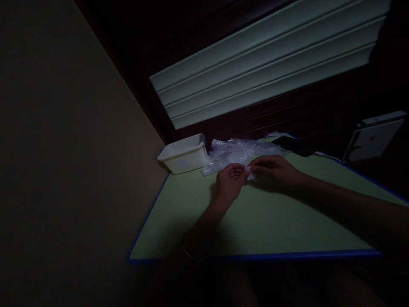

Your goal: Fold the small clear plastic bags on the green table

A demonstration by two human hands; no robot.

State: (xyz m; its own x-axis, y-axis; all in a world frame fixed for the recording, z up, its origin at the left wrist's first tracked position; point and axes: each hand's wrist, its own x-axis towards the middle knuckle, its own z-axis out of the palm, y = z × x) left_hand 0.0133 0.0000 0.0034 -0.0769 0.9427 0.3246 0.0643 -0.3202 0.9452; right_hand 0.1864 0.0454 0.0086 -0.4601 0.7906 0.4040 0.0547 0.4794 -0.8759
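Over the far half of a pale green table, both hands meet at a small whitish piece, perhaps paper or plastic; its kind is too dim to make out. My left hand pinches it from the left, with the other fingers curled in. From the right, my right hand grips it between thumb and fingertips. Just behind the hands lies a heap of clear plastic bags. Most of the piece is hidden by the fingers.
A white plastic bin stands at the table's back left corner, against the wall. Something dark and flat lies at the back right. A white box is beyond the right edge. Louvred slats rise behind the table.
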